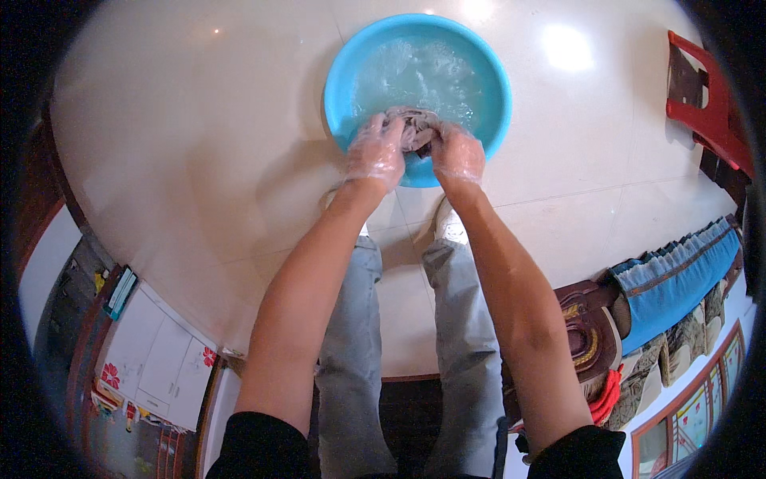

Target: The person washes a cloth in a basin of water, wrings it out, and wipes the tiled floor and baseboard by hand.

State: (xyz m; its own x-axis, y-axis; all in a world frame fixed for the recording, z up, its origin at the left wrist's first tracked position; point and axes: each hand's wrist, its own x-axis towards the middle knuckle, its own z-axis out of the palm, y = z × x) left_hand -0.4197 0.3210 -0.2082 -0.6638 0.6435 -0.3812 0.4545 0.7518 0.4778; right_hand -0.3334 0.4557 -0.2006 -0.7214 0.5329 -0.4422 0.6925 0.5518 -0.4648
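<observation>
Both my hands wear clear plastic gloves. My left hand (pixel 378 149) and my right hand (pixel 458 151) grip a bunched greyish-brown cloth (pixel 416 129) from either side. They hold it at the near side of a round blue plastic basin (pixel 499 114). Cloudy water (pixel 413 72) with patches of foam fills the basin's bottom. Whether the cloth's underside touches the water cannot be told. My fingertips are partly hidden by the folds of the cloth.
The basin stands on glossy beige floor tiles (pixel 197 149), just beyond my shoes (pixel 450 221). A red plastic stool (pixel 712 108) is at the far right. A carved wooden sofa (pixel 589 335) with a blue cover (pixel 676 287) stands at lower right; a white cabinet (pixel 155 347) is at lower left.
</observation>
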